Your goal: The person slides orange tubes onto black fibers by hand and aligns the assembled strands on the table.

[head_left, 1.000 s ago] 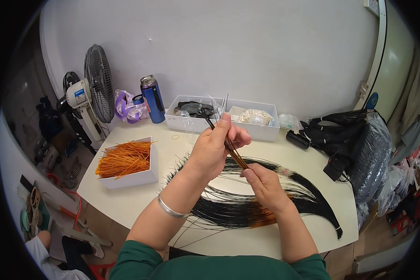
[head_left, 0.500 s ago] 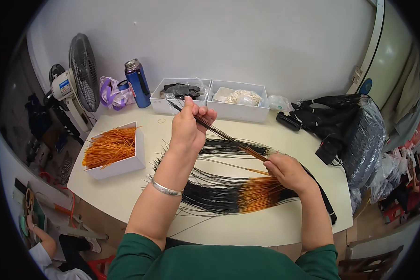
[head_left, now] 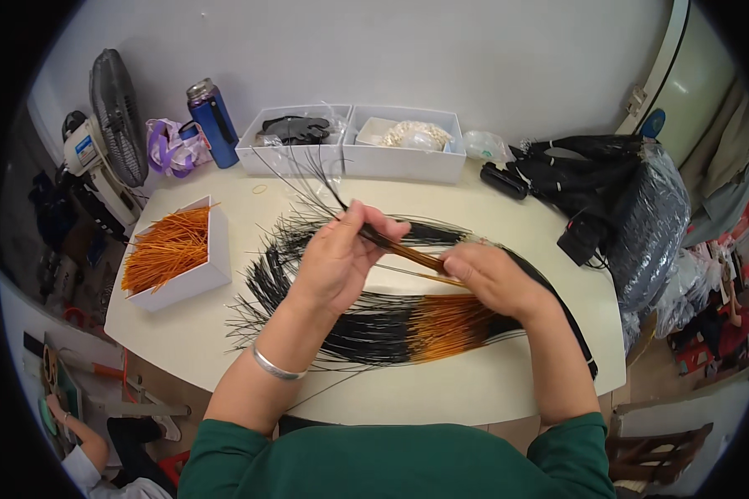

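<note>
My left hand is closed around a bundle of thin black wires, whose loose ends fan out beyond it toward the far left. At the bundle's orange-brown stretch, my right hand grips it with thumb and fingers. Below both hands, a curved heap of black wires lies on the table, with an orange-covered section near its right part. More black wires curve behind my hands and down to the right edge. On the left, a white box holds many short orange tubes or strips.
Along the wall stand white boxes, one holding a dark glove, beside a blue bottle and a fan. Wrapped black bundles crowd the right side. Another person's arm shows at lower left.
My left hand has come down and nearer to my right hand along the bundle. The free wire ends now spread out more beyond it. The whole view has shifted slightly.
</note>
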Demonstrator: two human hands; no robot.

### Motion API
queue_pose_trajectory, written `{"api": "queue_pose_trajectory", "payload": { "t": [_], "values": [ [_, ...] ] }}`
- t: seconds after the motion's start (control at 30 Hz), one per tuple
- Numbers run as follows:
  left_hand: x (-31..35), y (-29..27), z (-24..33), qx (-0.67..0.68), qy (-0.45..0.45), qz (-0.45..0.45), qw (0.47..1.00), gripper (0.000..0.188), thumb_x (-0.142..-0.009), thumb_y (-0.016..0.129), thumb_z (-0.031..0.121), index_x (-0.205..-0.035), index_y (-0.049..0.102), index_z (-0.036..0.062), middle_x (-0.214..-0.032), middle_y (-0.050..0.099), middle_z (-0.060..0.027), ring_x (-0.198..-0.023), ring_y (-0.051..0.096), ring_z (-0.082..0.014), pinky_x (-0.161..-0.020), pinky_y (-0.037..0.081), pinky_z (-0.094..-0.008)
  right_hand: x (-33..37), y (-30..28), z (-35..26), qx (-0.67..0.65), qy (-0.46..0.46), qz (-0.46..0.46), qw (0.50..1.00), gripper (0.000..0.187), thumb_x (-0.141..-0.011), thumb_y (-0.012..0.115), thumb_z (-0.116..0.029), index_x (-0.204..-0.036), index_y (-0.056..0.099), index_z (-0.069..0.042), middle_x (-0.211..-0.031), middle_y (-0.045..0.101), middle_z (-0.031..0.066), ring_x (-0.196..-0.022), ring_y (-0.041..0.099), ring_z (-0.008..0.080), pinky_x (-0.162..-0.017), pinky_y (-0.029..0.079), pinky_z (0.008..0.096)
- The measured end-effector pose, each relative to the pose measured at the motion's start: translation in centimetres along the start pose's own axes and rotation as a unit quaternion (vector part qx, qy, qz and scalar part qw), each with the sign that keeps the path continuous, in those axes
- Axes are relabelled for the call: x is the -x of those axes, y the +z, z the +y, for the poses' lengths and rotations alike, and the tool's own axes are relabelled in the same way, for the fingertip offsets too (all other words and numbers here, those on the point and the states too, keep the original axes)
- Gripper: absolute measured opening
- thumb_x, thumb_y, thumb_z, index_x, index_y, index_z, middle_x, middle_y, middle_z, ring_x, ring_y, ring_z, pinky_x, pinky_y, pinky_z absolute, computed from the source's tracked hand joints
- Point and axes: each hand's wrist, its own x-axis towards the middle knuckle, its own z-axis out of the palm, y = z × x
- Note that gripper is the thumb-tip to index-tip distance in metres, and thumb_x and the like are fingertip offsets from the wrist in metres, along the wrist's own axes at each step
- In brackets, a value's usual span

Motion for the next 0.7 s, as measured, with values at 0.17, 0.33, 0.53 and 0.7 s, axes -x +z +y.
{"api": "queue_pose_trajectory", "payload": {
  "t": [0.17, 0.33, 0.53, 0.7],
  "values": [
    [1.0, -0.9, 0.1, -0.062, -0.051, 0.094, 0.992, 0.033, -0.103, 0.039, 0.033, -0.102, 0.059, 0.0070, -0.101, 0.064, -0.0071, -0.101, 0.058, -0.0195, -0.093, 0.045, -0.0391, -0.9, -2.2, 0.8, -0.068, 0.025, 0.062, 0.995, 0.032, -0.098, 0.049, -0.027, -0.104, 0.063, 0.001, -0.100, 0.064, 0.0174, -0.094, 0.060, 0.0327, -0.086, 0.047, 0.0373],
    [1.2, -2.9, -0.8, -0.073, -0.087, 0.124, 0.986, 0.033, -0.102, 0.041, 0.036, -0.105, 0.059, 0.0084, -0.103, 0.062, -0.0045, -0.098, 0.056, -0.0156, -0.093, 0.044, -0.0378, -2.7, 0.1, 0.0, 0.009, 0.005, -0.035, 0.999, 0.029, -0.096, 0.050, -0.024, -0.103, 0.063, 0.001, -0.097, 0.063, 0.0172, -0.093, 0.059, 0.0331, -0.085, 0.046, 0.0388],
    [0.9, -4.4, -1.4, -0.048, -0.080, 0.085, 0.992, 0.035, -0.102, 0.040, 0.037, -0.105, 0.059, 0.0085, -0.097, 0.063, -0.0045, -0.091, 0.061, -0.0161, -0.090, 0.047, -0.0357, -5.4, 2.0, -0.8, 0.046, 0.006, -0.145, 0.988, 0.024, -0.095, 0.053, -0.023, -0.103, 0.063, -0.003, -0.091, 0.060, 0.0127, -0.088, 0.058, 0.0302, -0.079, 0.046, 0.0395],
    [1.0, -5.1, -1.6, -0.075, -0.082, 0.094, 0.989, 0.038, -0.101, 0.041, 0.039, -0.103, 0.061, 0.0062, -0.095, 0.065, -0.0046, -0.090, 0.061, -0.0153, -0.089, 0.047, -0.0342, -6.0, 1.5, -0.2, 0.077, -0.033, -0.063, 0.995, 0.016, -0.085, 0.065, -0.019, -0.085, 0.066, -0.003, -0.082, 0.060, 0.0119, -0.083, 0.057, 0.0315, -0.074, 0.046, 0.0412]
  ]
}}
